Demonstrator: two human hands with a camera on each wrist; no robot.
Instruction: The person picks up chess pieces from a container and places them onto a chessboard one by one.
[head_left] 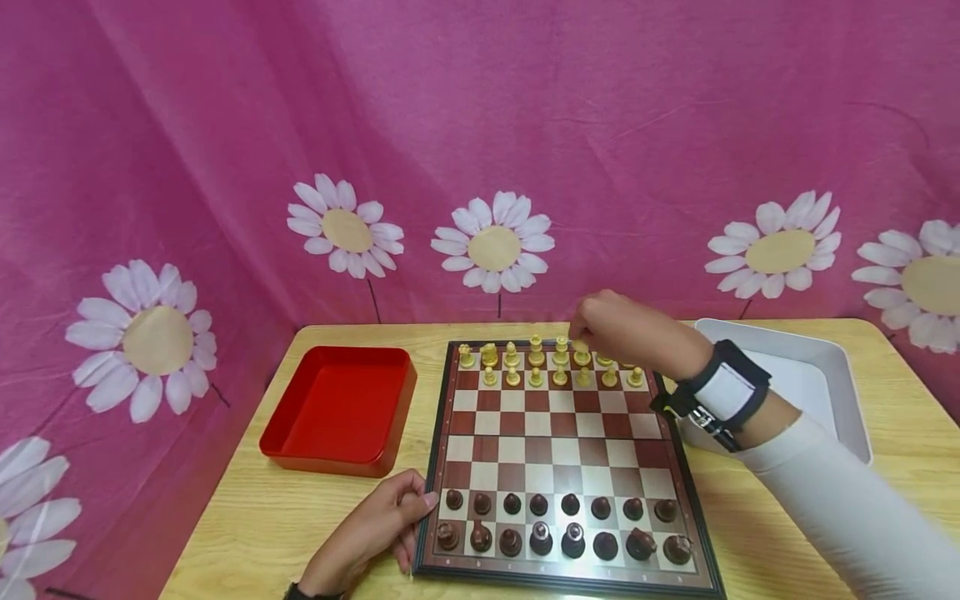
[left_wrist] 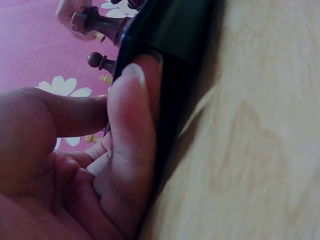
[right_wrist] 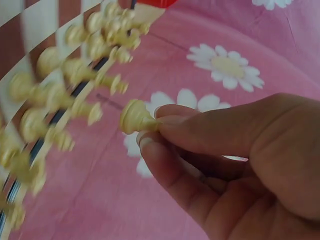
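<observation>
My right hand (head_left: 630,330) is over the far edge of the chessboard (head_left: 562,450), above the row of light pieces. Between thumb and fingers it pinches a cream chess pawn (right_wrist: 134,118), base pointing away from the fingertips; in the head view the hand hides it. Cream pieces (head_left: 536,350) stand in two rows along the far side. At the near left corner, my left hand (head_left: 378,518) grips the board's dark edge (left_wrist: 175,55), thumb and fingers against it. Dark pieces (head_left: 540,537) stand in two rows on the near side, a dark rook (left_wrist: 95,21) close to this hand.
To the left of the board sits a red tray (head_left: 397,421) with nothing in it. A white tray (head_left: 851,392) stands at the right, partly behind my right forearm. A pink cloth (head_left: 622,150) with daisies hangs behind the wooden table (head_left: 247,517).
</observation>
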